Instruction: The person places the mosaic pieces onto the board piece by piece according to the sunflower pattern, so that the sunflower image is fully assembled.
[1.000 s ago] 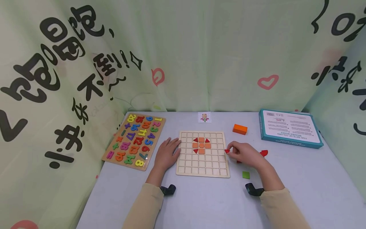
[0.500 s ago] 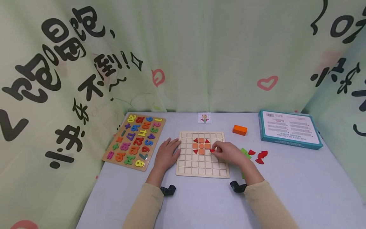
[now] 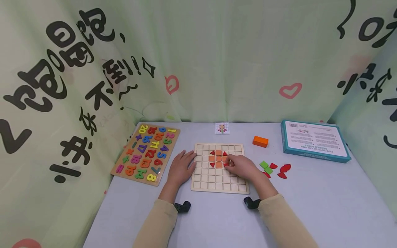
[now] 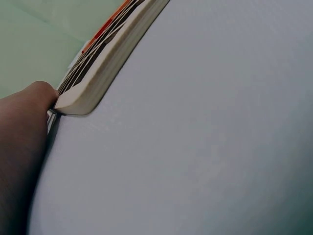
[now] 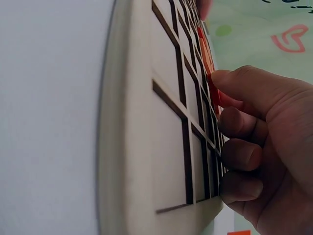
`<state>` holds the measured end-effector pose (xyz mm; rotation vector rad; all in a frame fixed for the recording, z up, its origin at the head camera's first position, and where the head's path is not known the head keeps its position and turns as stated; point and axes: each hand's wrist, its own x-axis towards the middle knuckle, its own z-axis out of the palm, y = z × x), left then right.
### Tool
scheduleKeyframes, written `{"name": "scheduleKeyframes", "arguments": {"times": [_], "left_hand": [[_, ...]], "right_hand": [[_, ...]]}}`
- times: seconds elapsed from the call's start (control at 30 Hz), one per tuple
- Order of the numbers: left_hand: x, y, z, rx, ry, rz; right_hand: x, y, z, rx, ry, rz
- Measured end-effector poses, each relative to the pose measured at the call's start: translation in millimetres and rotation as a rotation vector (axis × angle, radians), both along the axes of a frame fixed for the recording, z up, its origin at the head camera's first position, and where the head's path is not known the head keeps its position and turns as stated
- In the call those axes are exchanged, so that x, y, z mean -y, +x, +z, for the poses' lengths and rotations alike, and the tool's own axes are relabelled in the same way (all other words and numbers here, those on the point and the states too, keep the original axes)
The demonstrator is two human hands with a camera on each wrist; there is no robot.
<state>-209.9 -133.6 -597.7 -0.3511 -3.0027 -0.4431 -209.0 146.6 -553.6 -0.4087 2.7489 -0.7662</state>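
A pale wooden grid board (image 3: 220,186) lies on the table. Near its centre, several orange tiles (image 3: 218,152) form a cross, with red triangular tiles (image 3: 212,165) at its corners. My right hand (image 3: 243,167) reaches over the board from the right. Its thumb and index finger pinch a small red tile (image 5: 213,93) down at the cross's near right corner, while the other fingers curl above the grid. My left hand (image 3: 182,167) rests along the board's left edge with its fingers extended; its thumb (image 4: 41,93) shows at the board's corner in the left wrist view.
Loose red tiles (image 3: 285,168) and green tiles (image 3: 264,164) lie right of the board. Behind them are an orange block (image 3: 260,141) and a blue-edged box (image 3: 315,141). A number puzzle board (image 3: 145,153) lies at the left, and a small picture card (image 3: 222,128) at the back.
My right hand has moved left from the board's right edge to the orange cross, carrying the red tile. The loose tiles it covered now show. The left hand stays in place.
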Motion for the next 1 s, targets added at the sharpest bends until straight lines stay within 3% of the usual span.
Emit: {"name": "scheduleKeyframes", "arguments": {"times": [0.63, 1.0], "left_hand": [[0.0, 0.3, -4.9, -0.010, -0.011, 0.002], [0.7, -1.0, -6.5, -0.019, -0.018, 0.008]], "right_hand": [[1.0, 4.1, -0.7, 0.007, 0.011, -0.052], [-55.0, 10.6, 20.2, 0.039, -0.007, -0.147]]}}
